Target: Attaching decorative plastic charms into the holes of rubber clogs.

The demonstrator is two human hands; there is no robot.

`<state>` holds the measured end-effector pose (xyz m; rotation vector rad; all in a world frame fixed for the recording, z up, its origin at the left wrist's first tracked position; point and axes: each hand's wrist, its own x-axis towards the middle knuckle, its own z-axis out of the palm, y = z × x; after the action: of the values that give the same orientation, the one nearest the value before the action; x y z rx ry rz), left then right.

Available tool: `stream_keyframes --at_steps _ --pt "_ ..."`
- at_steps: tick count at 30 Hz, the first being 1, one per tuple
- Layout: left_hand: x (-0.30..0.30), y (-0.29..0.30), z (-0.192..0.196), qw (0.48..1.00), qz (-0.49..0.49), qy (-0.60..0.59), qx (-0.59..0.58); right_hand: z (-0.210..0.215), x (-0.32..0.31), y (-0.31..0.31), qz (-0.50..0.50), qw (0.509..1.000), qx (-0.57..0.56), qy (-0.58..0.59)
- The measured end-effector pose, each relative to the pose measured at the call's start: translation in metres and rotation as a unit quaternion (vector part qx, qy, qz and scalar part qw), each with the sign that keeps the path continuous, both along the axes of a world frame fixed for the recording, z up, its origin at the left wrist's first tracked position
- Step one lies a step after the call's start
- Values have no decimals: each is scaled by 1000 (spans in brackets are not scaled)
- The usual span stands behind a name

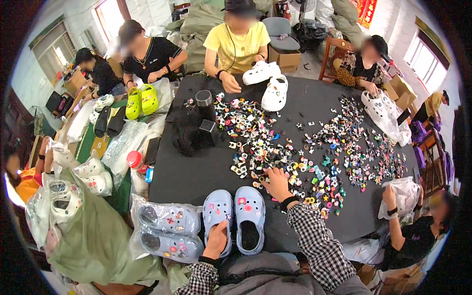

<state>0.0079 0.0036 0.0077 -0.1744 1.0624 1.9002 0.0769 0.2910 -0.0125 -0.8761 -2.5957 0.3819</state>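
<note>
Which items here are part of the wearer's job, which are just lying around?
In use:
- left hand on the left of two light blue clogs
- right hand in the pile of small charms

Lying about:
- bagged blue clogs
- red-capped jar
- tape roll
- yellow-green clogs

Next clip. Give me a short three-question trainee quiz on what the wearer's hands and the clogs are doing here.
1. True or false: the left hand rests on the heel of the left one of the pale blue clogs.
2. Where does the right hand reach? A) into the scattered shoe charms on the black table; B) to the lime green clogs; C) to a white clog.
3. What lies just left of the pale blue pair?

Key
1. True.
2. A.
3. A bagged pair of blue clogs, in clear plastic, already carrying charms.
</note>
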Motion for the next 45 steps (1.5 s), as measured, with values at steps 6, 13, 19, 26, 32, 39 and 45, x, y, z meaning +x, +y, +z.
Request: stream_keyframes --at_steps 6,13,19,26,32,39,45 --pt "2 -10 -36 999 -13 -9 -50 1 -16 -11 -34 999 10 33" --pt "2 -7 -30 1000 -7 -8 -26 -5 -14 -10 -5 999 19 48" --pt "0 -12 -26 992 -63 92 -61 3 -11 -12 23 990 -65 122" --pt "0 -8 -20 990 -59 118 -41 21 9 -17 24 973 -143 181" --pt "-1 -6 -35 991 -83 103 -30 37 25 -37 9 932 -311 187" --pt "0 -7 -37 999 -39 22 -28 90 3 -90 69 833 -493 241" --pt "2 -2 -15 1000 -17 -7 14 79 -10 -125 117 810 -532 219"
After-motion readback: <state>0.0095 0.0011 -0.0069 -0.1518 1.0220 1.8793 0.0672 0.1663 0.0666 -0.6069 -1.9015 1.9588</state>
